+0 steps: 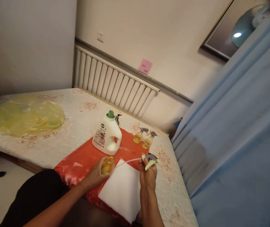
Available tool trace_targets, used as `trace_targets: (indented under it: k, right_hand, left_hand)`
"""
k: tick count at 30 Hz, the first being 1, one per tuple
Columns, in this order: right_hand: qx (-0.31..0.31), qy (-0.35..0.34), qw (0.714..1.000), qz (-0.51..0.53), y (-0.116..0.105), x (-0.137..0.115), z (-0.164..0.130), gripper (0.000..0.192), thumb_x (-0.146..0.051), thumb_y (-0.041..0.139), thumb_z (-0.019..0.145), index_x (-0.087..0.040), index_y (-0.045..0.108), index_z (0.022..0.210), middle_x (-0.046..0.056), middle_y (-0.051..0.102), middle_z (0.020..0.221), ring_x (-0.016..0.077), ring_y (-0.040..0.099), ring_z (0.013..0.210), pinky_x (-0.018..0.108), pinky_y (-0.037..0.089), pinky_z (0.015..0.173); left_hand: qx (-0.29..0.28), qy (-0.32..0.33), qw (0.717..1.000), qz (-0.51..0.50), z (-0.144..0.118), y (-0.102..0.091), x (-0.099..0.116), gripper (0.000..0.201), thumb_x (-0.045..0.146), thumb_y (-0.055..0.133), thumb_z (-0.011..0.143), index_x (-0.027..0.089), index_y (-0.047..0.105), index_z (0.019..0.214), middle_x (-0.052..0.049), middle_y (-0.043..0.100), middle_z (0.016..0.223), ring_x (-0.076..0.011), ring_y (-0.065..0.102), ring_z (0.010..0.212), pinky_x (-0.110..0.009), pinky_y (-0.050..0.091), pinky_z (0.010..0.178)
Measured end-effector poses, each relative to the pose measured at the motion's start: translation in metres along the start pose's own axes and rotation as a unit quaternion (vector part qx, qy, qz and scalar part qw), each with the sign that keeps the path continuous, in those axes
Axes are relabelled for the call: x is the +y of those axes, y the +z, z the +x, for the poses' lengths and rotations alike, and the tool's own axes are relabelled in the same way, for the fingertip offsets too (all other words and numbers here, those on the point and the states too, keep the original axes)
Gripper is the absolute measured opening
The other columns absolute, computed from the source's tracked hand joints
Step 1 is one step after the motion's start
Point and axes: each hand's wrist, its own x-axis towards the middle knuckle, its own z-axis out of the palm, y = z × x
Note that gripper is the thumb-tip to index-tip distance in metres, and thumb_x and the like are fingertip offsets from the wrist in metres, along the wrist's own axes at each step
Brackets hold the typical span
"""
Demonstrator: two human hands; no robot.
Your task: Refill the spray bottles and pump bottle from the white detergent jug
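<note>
Bottle (107, 164) is in my left hand (97, 176), gripped tight over the red sheet (83, 157). It is open with yellow liquid inside, so a tilt could spill it. My right hand (148, 176) holds the sprayer (150, 159) pinched; its tube (127, 162) could drip. The big white jug (107, 137) is capped. Two small spray bottles (143, 139) hold yellow liquid.
</note>
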Motion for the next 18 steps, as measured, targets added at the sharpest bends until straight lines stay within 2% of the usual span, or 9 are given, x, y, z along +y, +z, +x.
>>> trace_targets:
  k: [4,8,13,18]
  right_hand:
    - [-0.028,-0.028,0.999,-0.002,0.023,-0.011,-0.004,0.032,-0.030,0.081,0.069,-0.021,0.058,0.089,-0.004,0.064,0.080,0.0098,0.060,0.061,0.026,0.054,0.061]
    - [-0.056,-0.048,0.997,-0.011,0.041,-0.016,-0.006,0.030,-0.028,0.078,0.072,-0.019,0.058,0.093,-0.004,0.063,0.081,0.0096,0.060,0.062,0.027,0.053,0.064]
    - [-0.066,-0.065,0.995,-0.040,0.053,-0.017,-0.006,0.035,-0.024,0.076,0.075,-0.021,0.055,0.103,-0.003,0.066,0.087,0.0098,0.062,0.062,0.026,0.053,0.064]
    - [-0.103,-0.063,0.983,-0.136,0.060,-0.010,-0.009,0.039,-0.024,0.073,0.077,-0.022,0.049,0.108,0.003,0.071,0.101,0.0121,0.066,0.068,0.026,0.055,0.064]
  left_hand:
    - [-0.020,0.005,1.000,-0.015,-0.001,0.001,-0.003,0.072,0.036,0.074,0.071,0.020,0.044,0.134,-0.015,0.058,0.138,-0.0308,0.056,0.128,-0.048,0.043,0.111]
    - [-0.018,0.012,1.000,-0.015,-0.001,0.001,-0.004,0.069,0.034,0.074,0.071,0.018,0.046,0.132,-0.015,0.059,0.136,-0.0313,0.056,0.128,-0.047,0.043,0.111]
    - [-0.011,0.019,1.000,-0.016,-0.003,0.001,-0.003,0.066,0.034,0.073,0.072,0.020,0.047,0.131,-0.014,0.059,0.133,-0.0308,0.058,0.124,-0.046,0.045,0.107]
    - [0.003,0.018,1.000,-0.024,-0.002,0.002,-0.003,0.066,0.035,0.075,0.070,0.021,0.049,0.129,-0.014,0.060,0.132,-0.0315,0.059,0.123,-0.046,0.046,0.107]
